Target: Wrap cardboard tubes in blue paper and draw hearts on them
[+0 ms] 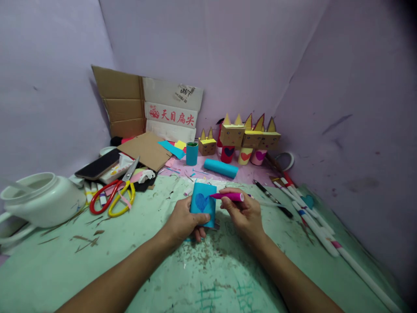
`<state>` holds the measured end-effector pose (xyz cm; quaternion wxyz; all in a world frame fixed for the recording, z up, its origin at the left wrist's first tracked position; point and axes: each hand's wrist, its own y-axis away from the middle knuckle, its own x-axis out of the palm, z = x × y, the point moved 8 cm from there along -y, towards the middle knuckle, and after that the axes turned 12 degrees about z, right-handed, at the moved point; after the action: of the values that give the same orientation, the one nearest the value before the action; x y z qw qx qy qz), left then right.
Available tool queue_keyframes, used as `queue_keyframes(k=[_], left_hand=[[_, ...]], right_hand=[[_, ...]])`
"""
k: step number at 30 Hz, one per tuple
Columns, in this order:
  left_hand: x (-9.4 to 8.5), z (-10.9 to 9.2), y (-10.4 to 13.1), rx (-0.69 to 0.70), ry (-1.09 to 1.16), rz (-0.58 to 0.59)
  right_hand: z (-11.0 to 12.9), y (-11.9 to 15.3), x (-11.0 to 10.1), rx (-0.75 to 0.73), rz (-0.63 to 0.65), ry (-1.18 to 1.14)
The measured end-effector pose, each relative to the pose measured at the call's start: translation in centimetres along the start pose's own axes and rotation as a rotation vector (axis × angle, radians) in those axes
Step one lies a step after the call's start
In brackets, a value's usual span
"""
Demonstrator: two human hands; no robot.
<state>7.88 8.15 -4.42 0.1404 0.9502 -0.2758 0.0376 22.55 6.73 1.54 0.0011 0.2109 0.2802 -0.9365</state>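
Note:
My left hand (184,220) grips a bright blue paper-covered tube (210,208), thumb across its lower front and fingers behind. A darker blue heart (202,202) is on the tube's front. In my right hand (245,213) a magenta marker (230,197) is pinched between thumb and fingers. Its pointed end reaches the heart's upper right edge; whether it touches the paper I cannot tell. Behind my hands lies a second blue tube (221,168), and a third blue tube (192,154) stands upright to its left.
Cardboard figures (233,135) with pointed ears stand at the back, by a small cardboard head (207,147). Scissors (114,195), a phone (97,164) and a white teapot (42,200) are at left. White pens (316,228) and a black pen (272,198) lie right.

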Motion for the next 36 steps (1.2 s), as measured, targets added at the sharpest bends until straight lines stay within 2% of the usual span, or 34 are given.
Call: queue_keyframes(k=[8, 36], left_hand=[[0.04, -0.08, 0.06, -0.016, 0.001, -0.008], [0.12, -0.29, -0.03, 0.000, -0.011, 0.001]], right_hand=[[-0.49, 0.25, -0.32, 0.042, -0.035, -0.033], [-0.35, 0.18, -0.25, 0.026, -0.027, -0.045]])
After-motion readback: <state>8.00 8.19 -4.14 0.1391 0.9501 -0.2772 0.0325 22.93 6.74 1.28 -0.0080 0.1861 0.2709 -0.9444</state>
